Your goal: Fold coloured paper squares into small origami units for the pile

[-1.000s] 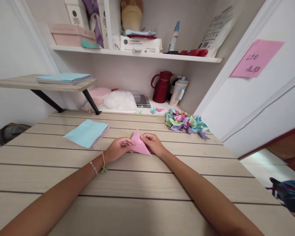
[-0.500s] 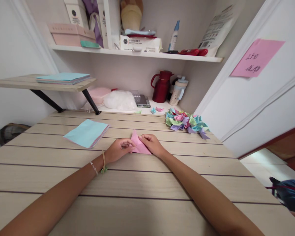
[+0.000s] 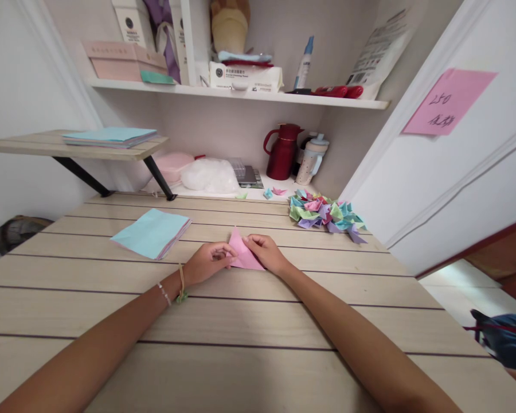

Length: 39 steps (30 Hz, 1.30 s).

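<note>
A folded pink paper triangle lies on the striped wooden table at its middle. My left hand, with bracelets at the wrist, pinches the paper's left edge with curled fingers. My right hand presses and grips its right side, fingers closed over the fold. Only the pointed top and the middle strip of the paper show between the two hands.
A stack of coloured paper sheets, light blue on top, lies to the left. A heap of folded paper pieces sits at the back right. Behind stand a red jug, a cup, shelves and a white door.
The pink paper has been pressed lower and flatter on the table than a second ago. Both hands have stayed almost where they were.
</note>
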Available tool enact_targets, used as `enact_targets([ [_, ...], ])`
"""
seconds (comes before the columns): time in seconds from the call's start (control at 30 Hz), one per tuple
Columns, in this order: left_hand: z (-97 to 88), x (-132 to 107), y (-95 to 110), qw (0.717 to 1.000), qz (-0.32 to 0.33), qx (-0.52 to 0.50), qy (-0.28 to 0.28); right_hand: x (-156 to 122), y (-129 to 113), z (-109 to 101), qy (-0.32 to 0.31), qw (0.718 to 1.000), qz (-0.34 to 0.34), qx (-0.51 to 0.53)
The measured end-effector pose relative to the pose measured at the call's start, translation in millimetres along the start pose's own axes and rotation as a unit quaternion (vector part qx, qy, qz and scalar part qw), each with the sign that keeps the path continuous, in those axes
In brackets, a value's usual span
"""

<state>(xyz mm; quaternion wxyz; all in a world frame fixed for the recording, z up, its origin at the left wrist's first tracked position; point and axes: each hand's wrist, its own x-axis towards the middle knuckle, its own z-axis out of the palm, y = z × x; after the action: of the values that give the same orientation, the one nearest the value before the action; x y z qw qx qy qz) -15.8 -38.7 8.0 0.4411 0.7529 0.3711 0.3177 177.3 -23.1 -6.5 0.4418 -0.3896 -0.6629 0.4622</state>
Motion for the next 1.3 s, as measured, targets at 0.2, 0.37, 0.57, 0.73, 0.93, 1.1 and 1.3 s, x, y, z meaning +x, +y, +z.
enact_targets([
  [0.2,1.2,-1.3,4.2,0.999,0.017,0.051,-0.002,-0.6,-1.2,-0.1,-0.005,1.0,0.0,-0.026],
  [0.37,2.6,-1.3,4.6,0.997,0.023,0.07,0.013,-1.1,-1.3,0.7,-0.008,0.999,-0.006,-0.036],
  [0.57,1.9,-0.8,3.8,0.998,0.017,0.057,0.001,-0.3,0.3,0.3,-0.012,1.0,0.002,-0.013],
  [0.73,2.0,-0.8,3.8,0.999,0.013,0.042,0.002,-0.3,0.4,0.5,-0.004,1.0,0.012,0.007],
  [0.93,2.6,-0.5,2.1,0.999,0.001,-0.032,0.011,0.9,2.9,0.9,0.007,0.998,0.029,0.052],
  [1.1,1.9,1.9,-2.8,0.992,-0.012,-0.117,0.037,2.1,7.3,0.5,0.046,0.996,0.036,0.072],
  [1.3,-0.7,4.1,-7.1,0.992,-0.024,-0.122,0.028,0.8,5.8,1.4,0.042,0.99,0.062,0.122],
])
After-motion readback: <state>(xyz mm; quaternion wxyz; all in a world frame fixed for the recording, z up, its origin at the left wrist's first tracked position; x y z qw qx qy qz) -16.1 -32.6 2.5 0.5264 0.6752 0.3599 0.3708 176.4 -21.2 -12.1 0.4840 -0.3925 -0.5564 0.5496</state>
